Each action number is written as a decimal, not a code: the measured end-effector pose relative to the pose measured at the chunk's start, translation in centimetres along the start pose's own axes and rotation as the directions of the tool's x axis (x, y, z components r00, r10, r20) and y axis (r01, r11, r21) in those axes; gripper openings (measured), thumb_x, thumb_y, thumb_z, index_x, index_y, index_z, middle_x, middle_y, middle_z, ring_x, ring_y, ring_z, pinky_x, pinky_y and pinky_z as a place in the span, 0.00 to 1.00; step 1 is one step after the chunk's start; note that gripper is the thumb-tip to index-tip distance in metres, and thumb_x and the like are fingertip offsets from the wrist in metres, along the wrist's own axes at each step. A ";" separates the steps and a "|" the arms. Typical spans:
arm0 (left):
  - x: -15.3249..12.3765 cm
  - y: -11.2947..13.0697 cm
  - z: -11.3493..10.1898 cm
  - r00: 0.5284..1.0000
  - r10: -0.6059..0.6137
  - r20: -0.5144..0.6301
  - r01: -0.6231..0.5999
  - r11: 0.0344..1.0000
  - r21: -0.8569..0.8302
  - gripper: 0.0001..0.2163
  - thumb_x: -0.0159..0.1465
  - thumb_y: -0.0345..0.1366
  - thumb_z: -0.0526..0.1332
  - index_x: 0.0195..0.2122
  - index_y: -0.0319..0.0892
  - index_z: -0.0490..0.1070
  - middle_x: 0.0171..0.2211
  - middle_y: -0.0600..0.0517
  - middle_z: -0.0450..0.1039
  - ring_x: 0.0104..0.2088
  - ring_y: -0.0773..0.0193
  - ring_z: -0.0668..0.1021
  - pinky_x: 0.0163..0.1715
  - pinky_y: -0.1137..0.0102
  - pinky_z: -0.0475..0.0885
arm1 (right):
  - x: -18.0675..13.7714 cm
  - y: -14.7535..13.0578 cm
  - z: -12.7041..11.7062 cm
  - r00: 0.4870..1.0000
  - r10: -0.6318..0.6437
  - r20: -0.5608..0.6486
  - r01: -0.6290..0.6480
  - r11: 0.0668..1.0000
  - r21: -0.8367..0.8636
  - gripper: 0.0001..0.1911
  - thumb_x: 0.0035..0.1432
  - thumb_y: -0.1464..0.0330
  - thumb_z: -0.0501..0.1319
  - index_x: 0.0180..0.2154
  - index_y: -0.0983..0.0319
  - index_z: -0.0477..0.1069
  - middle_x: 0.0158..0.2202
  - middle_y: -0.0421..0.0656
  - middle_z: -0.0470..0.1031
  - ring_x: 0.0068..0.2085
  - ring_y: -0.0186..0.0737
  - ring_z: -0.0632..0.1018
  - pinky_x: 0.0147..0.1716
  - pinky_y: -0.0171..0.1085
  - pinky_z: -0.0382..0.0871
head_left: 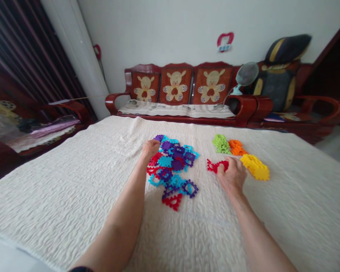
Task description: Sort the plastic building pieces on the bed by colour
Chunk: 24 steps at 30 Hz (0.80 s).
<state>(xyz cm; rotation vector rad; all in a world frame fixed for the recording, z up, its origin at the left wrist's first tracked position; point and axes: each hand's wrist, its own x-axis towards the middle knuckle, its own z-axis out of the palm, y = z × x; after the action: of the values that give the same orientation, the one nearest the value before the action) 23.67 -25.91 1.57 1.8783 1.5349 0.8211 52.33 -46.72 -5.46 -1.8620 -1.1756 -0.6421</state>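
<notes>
A mixed heap of purple, blue and red toothed foam-like puzzle pieces (166, 161) lies on the quilted cover. My left hand (151, 148) is at the heap's far left edge, its fingers drawn together beside a purple piece (159, 138); what they hold, if anything, is hidden. My right hand (232, 173) closes over a red puzzle piece (214, 166) to the right of the heap, thumb on its near side. Just beyond that hand sit groups of green pieces (221, 144), orange pieces (237, 147) and yellow pieces (255, 167). A red triangular piece (172, 202) lies at the heap's near end.
The pieces rest on a cream quilted cover (73, 181) over a broad flat surface. Behind it stands a wooden sofa (115, 101) with bear-patterned cushions (175, 86). A small fan (247, 74) and a dark padded seat (276, 88) are at the back right.
</notes>
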 end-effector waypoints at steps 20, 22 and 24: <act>-3.4 -2.7 0.5 1.000 0.023 0.012 -0.025 0.993 0.114 0.23 0.55 0.34 0.69 0.53 0.43 0.78 0.34 0.50 0.81 0.36 0.59 0.79 0.37 0.71 0.70 | -2.5 -5.2 1.3 0.906 -0.307 0.292 0.187 0.908 0.374 0.11 0.59 0.70 0.54 0.35 0.59 0.76 0.35 0.47 0.79 0.40 0.45 0.78 0.44 0.40 0.71; -3.1 -3.0 0.5 0.999 0.053 0.001 -0.053 0.996 0.078 0.23 0.55 0.33 0.68 0.54 0.42 0.77 0.32 0.52 0.79 0.32 0.62 0.77 0.34 0.72 0.68 | -2.6 -5.3 1.4 0.908 -0.307 0.286 0.199 0.915 0.350 0.11 0.60 0.70 0.54 0.35 0.59 0.75 0.35 0.47 0.79 0.40 0.45 0.78 0.44 0.40 0.70; -2.9 -3.4 0.6 0.997 0.069 -0.028 -0.068 0.997 0.027 0.23 0.54 0.32 0.68 0.53 0.42 0.77 0.28 0.54 0.76 0.28 0.65 0.75 0.31 0.73 0.67 | -2.7 -5.3 1.5 0.907 -0.309 0.286 0.208 0.919 0.334 0.11 0.60 0.71 0.53 0.35 0.60 0.75 0.35 0.47 0.79 0.40 0.45 0.78 0.44 0.40 0.70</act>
<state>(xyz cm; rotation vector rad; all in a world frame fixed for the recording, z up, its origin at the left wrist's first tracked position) 21.51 -28.15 -1.72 1.9554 1.5124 0.8663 46.35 -45.53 -6.32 -1.6059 -1.6679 -0.2699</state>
